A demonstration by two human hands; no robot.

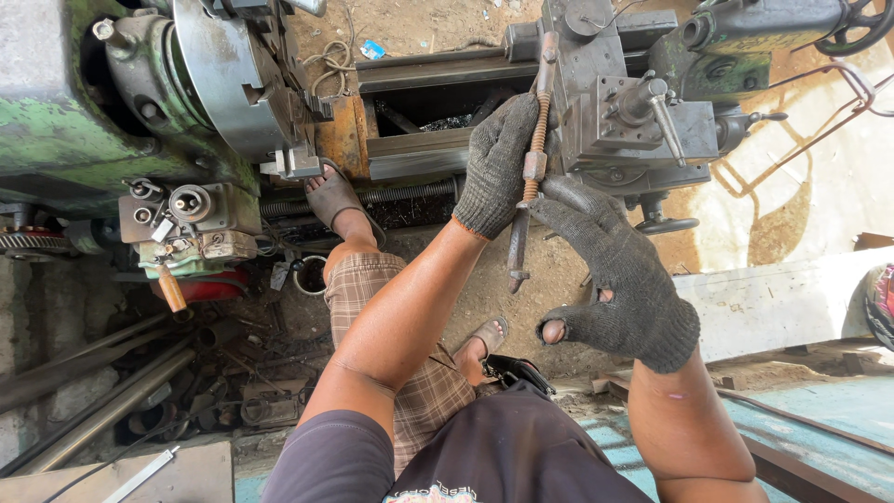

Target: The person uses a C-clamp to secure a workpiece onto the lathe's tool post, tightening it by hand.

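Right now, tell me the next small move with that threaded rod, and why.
Probably steady the threaded rod before shifting it: the left hand has its grip on the upper part against the lathe carriage, while the right hand only rests beside the lower end, which hangs free.

A person stands at a worn green lathe [65,130], both hands in dark knitted gloves. The left hand [498,163] is wrapped around a rusty threaded rod [531,168] that runs down the front of the grey carriage [605,121]. The right hand [624,289] lies just below, its fingers touching the rod's lower part; its glove is torn, and bare fingertips show through the holes. At the upper left sits the large steel chuck [233,65]. A sandalled foot [332,197] rests on the machine's lower rail. Metal bars [93,391] and scrap lie on the dirt floor [549,279] at the left.
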